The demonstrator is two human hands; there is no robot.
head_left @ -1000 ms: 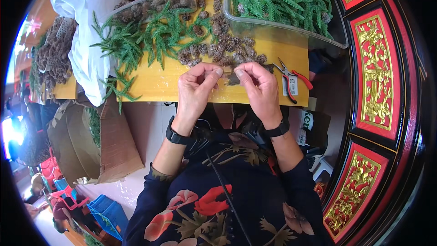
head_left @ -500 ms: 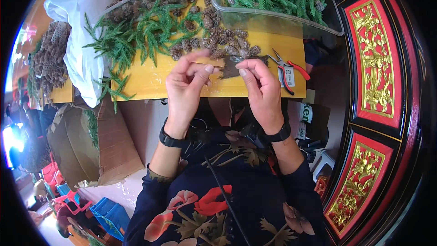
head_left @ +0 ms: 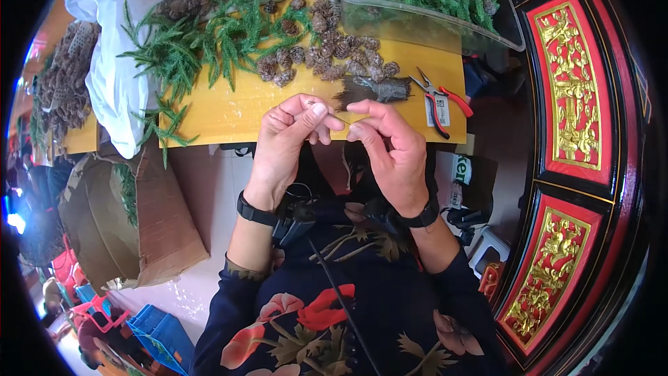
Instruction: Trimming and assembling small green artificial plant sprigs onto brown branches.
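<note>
Both hands have drawn back from the surface edge toward the body since the earlier frames, and I note the fingertips now meet over the near rim instead of over the cones. Head view: the left hand is pinched, thumb against forefinger, on what looks like a thin wire or stem, too fine for me to confirm; the right hand is likewise pinched on the other end of it, with a dark pine cone showing just beyond the fingertips, whether held or lying on the yellow surface I cannot tell. Loose pine cones lie scattered behind it, green sprigs to the left, a clear tray of greenery at the back right, and red-handled pliers just beside the right hand. My judgement: the step in hand is twisting or threading a fine tie at the cone. The next move calls for steady tension between both pinches, and possibly the pliers.
</note>
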